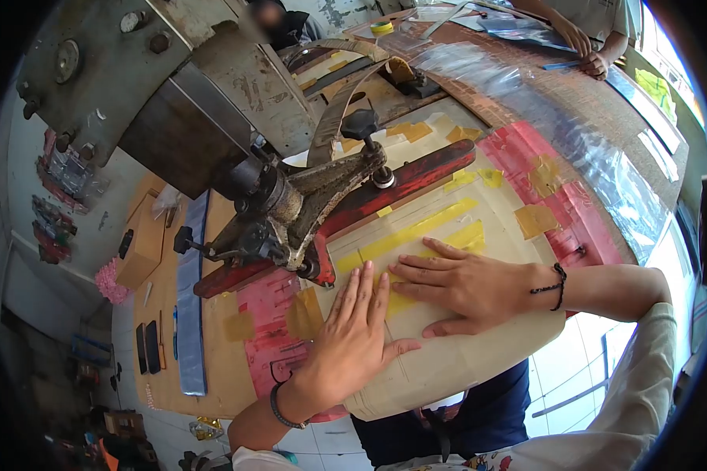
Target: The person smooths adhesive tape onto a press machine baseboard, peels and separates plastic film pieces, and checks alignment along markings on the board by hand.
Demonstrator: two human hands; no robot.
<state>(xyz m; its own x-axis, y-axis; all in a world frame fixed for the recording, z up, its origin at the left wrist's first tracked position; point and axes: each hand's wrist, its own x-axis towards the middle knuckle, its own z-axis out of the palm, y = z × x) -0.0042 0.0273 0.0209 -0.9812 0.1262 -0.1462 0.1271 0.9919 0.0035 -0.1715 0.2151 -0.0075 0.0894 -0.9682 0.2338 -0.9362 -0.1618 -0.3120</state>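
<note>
My left hand lies flat on a beige board, its fingers stretched toward the red bar and its thumb out to the side. Flat beside it, fingers spread, my right hand rests on the same board, partly over strips of yellow tape. Neither hand holds anything. Just beyond my fingertips, a metal machine head with black knobs carries a long red bar across the board. Red sheeting with brown tape patches shows on both sides of the board.
At the left, a wooden table bears a long bluish plastic strip and dark narrow objects. Clear plastic sheeting covers a surface at the right. A co-worker's hands are at the upper right; another person is behind the machine.
</note>
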